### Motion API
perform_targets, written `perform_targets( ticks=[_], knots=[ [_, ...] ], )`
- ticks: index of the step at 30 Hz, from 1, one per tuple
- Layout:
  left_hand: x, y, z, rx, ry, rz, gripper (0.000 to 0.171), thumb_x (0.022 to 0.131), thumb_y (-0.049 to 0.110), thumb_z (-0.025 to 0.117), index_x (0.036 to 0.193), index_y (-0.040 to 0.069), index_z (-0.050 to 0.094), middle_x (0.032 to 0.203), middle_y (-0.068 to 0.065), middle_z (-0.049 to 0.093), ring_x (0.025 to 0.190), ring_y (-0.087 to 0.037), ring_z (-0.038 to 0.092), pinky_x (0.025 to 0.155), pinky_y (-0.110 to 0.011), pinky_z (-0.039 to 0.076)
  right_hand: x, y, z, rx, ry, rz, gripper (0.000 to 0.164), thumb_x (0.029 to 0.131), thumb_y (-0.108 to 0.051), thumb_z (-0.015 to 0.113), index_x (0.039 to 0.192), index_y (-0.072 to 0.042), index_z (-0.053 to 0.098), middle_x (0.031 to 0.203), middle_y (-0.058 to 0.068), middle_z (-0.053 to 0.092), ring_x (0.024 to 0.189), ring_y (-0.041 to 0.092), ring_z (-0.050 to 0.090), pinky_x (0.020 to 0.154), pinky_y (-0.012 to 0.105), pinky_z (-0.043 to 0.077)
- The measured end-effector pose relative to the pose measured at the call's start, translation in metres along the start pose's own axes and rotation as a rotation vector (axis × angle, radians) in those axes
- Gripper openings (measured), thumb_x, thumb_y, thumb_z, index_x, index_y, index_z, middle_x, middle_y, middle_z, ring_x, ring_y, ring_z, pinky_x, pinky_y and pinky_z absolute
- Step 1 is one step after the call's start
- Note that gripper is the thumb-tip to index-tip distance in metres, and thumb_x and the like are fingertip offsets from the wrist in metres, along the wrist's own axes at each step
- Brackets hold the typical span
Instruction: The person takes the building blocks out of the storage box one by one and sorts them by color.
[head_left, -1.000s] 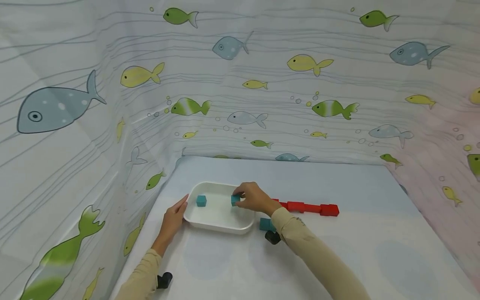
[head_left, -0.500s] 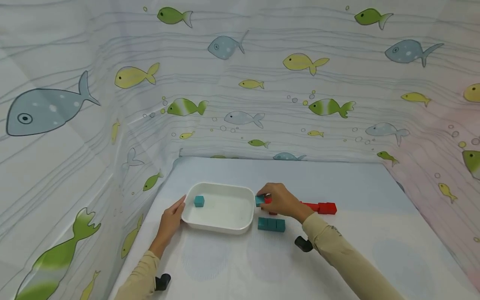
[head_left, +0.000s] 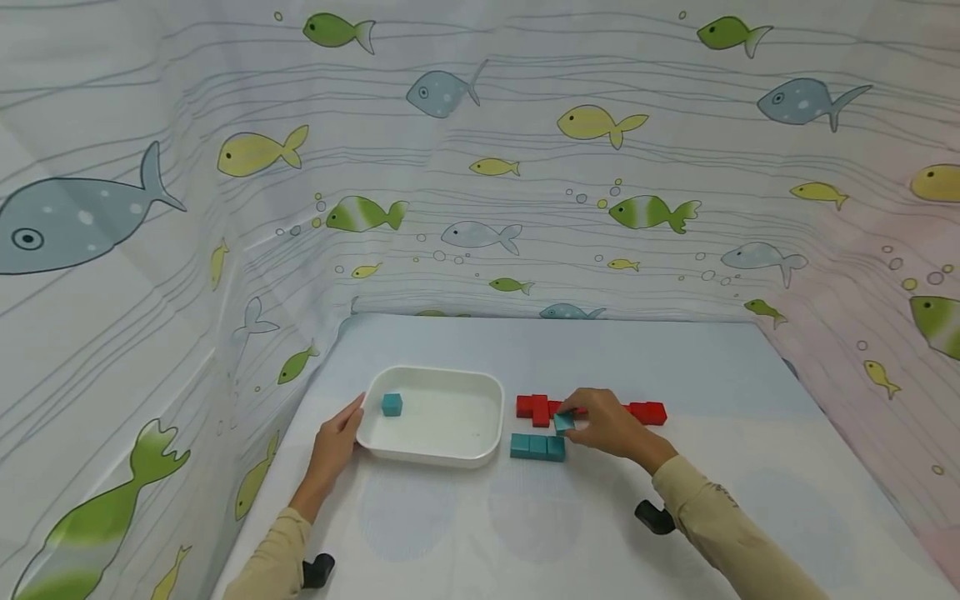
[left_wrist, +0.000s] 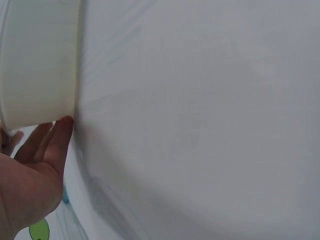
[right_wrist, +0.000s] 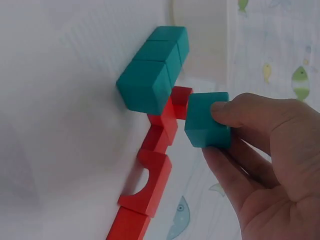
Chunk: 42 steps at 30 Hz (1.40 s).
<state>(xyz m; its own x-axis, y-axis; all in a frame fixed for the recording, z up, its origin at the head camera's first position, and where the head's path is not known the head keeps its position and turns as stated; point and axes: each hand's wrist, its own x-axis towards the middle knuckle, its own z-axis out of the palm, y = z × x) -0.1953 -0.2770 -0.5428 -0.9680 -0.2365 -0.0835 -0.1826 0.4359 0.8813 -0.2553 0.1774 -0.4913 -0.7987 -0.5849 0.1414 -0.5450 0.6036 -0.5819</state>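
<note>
My right hand point(head_left: 609, 423) pinches a teal cube point(right_wrist: 207, 120) between thumb and fingers, close to the right end of a short row of teal cubes point(head_left: 537, 447). Behind that row runs a line of red blocks point(head_left: 540, 410), partly covered by the hand; one red block point(right_wrist: 150, 182) has an arched cutout. At the left, my left hand point(head_left: 335, 444) touches the end of a white tray point(head_left: 431, 458), its fingertips at the tray wall point(left_wrist: 40, 65). A single teal cube point(head_left: 392, 405) sits inside the tray near its left end.
Each wrist wears a black camera strap piece, the right one point(head_left: 655, 517) hanging below the sleeve. A white cloth point(head_left: 480, 533) covers the table. Fish-printed curtains point(head_left: 420, 167) enclose the back and sides.
My right hand has lifted the teal cube out of the tray and carried it right and toward the teal row. The left hand has stayed at the tray's end.
</note>
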Motion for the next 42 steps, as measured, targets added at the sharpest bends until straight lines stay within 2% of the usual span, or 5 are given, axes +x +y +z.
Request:
perform_targets(
  ticks=[7, 13, 19, 28, 42],
  knots=[
    [-0.003, 0.000, -0.001, 0.003, -0.004, 0.011, 0.053, 0.105, 0.040, 0.039, 0.152, 0.016, 0.035, 0.156, -0.007, 0.031, 0.142, -0.032, 0.030, 0.108, -0.044, 0.038, -0.018, 0.014, 0.003, 0.065, 0.006, 0.048, 0.038, 0.076, -0.008, 0.083, 0.112, -0.006, 0.070, 0.104, -0.002, 0.067, 0.093, 0.016, 0.064, 0.081, 0.038, 0.059],
    [-0.004, -0.003, 0.001, -0.020, -0.005, 0.012, 0.050, 0.106, 0.036, 0.040, 0.152, 0.016, 0.036, 0.156, -0.007, 0.032, 0.141, -0.033, 0.033, 0.105, -0.043, 0.040, -0.027, 0.025, 0.013, 0.132, 0.018, 0.052, 0.035, 0.076, -0.004, 0.081, 0.109, -0.006, 0.070, 0.104, -0.001, 0.067, 0.093, 0.016, 0.067, 0.080, 0.034, 0.059],
    [-0.005, -0.004, 0.001, -0.034, -0.009, 0.007, 0.049, 0.106, 0.034, 0.041, 0.151, 0.016, 0.036, 0.156, -0.006, 0.032, 0.141, -0.032, 0.033, 0.105, -0.043, 0.041, -0.031, 0.030, 0.025, 0.171, 0.015, 0.068, 0.035, 0.076, -0.005, 0.081, 0.109, -0.007, 0.070, 0.102, -0.003, 0.066, 0.093, 0.016, 0.066, 0.079, 0.032, 0.059],
    [-0.003, -0.005, 0.000, -0.042, -0.009, 0.014, 0.049, 0.106, 0.035, 0.040, 0.151, 0.016, 0.037, 0.156, -0.005, 0.032, 0.141, -0.031, 0.032, 0.105, -0.040, 0.040, -0.034, 0.032, 0.033, 0.201, 0.041, 0.092, 0.038, 0.075, -0.005, 0.082, 0.111, -0.003, 0.069, 0.104, -0.001, 0.066, 0.096, 0.019, 0.064, 0.079, 0.036, 0.059],
    [-0.002, -0.004, 0.002, -0.005, 0.004, -0.001, 0.050, 0.106, 0.037, 0.040, 0.151, 0.017, 0.037, 0.156, -0.005, 0.033, 0.143, -0.029, 0.030, 0.109, -0.043, 0.037, -0.034, 0.038, 0.041, 0.188, 0.060, 0.048, 0.041, 0.075, -0.004, 0.082, 0.113, -0.001, 0.068, 0.107, 0.003, 0.067, 0.097, 0.021, 0.065, 0.079, 0.037, 0.059]
  ],
)
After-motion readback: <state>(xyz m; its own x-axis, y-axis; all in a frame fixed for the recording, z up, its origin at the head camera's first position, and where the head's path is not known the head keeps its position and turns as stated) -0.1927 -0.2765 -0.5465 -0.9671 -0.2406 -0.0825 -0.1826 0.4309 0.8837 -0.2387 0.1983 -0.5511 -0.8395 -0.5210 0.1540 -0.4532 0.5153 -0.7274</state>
